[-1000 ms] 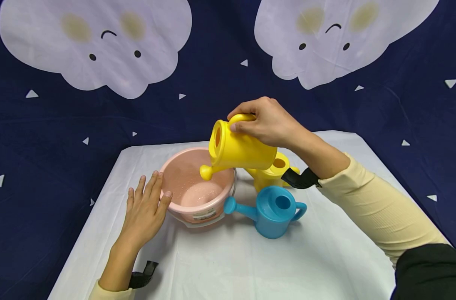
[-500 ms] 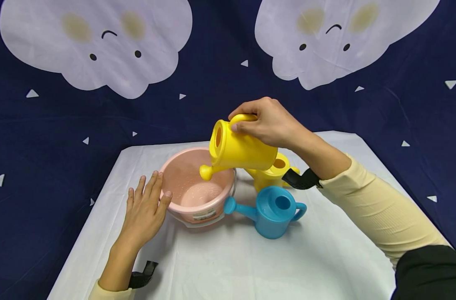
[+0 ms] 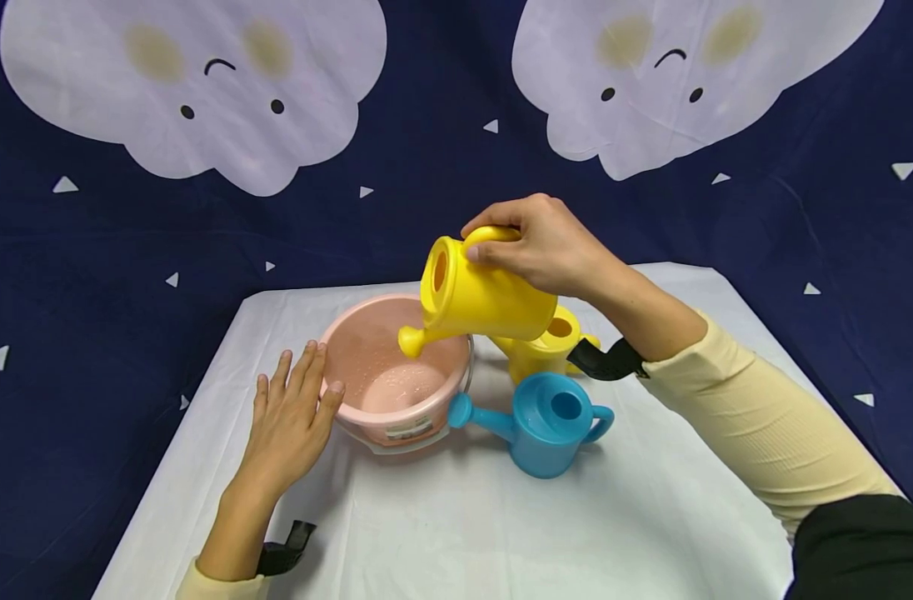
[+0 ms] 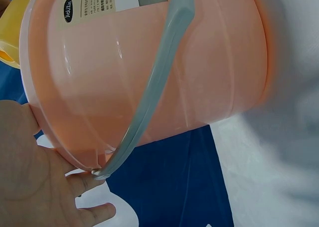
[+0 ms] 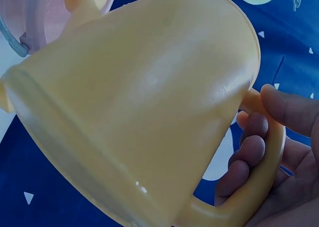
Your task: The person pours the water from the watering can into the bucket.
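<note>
My right hand (image 3: 546, 242) grips the handle of a yellow watering can (image 3: 494, 296), with the fingers curled round it in the right wrist view. The can is tipped forward, and its spout hangs over the pink bucket (image 3: 344, 333). Drops of water lie on the inside of the bucket. Against the bucket's left rim rests my left hand (image 3: 287, 429), fingers straight and spread. From the left wrist view, the palm touches the bucket's rim beside the grey handle (image 4: 157, 77).
A blue watering can (image 3: 546, 433) stands right of the bucket, its spout pointing at it. Behind it is a second yellow watering can (image 3: 542, 350), partly hidden by the held one. All stand on a white-covered table (image 3: 456, 533) before a dark blue cloth (image 3: 426, 167).
The held yellow watering can tips very slightly further, with its spout a few pixels further left. My left hand and the bucket stay in place.
</note>
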`<state>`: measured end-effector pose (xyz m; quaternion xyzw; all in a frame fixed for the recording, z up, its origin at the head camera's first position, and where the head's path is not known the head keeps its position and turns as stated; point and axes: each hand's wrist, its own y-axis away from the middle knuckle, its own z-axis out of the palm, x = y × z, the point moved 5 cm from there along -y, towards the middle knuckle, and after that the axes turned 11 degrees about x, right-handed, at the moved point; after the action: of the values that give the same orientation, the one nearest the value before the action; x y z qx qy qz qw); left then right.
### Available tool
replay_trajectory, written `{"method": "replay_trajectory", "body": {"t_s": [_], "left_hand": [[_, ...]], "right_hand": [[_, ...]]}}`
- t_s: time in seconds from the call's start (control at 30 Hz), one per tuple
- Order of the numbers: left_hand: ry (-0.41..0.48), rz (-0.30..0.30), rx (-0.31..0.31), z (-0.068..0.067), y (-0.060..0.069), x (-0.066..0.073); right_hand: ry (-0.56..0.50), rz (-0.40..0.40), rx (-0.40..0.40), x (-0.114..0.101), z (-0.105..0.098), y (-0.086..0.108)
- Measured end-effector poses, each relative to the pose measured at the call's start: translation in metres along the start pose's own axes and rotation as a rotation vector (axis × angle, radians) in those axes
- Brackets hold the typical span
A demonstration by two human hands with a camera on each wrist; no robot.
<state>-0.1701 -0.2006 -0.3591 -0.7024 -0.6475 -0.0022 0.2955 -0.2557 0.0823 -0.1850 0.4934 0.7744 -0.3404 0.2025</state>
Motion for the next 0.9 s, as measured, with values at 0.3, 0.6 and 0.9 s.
{"method": "replay_trajectory", "body": {"t_s": [0.3,0.6,0.9], "left_hand": [[-0.002,-0.003,-0.003,0.0005,0.0004,-0.0002],[0.000,0.003,-0.002,0.0006,0.0005,0.0001],[-0.001,0.002,-0.010,0.0007,0.0005,-0.0002]], "right_hand": [[-0.015,-0.007,0.008,-0.0011,-0.0003,0.0004],[-0.019,-0.013,0.012,-0.0016,-0.0002,0.0019],[-0.029,-0.003,0.019,-0.0005,-0.0007,0.0031]]}}
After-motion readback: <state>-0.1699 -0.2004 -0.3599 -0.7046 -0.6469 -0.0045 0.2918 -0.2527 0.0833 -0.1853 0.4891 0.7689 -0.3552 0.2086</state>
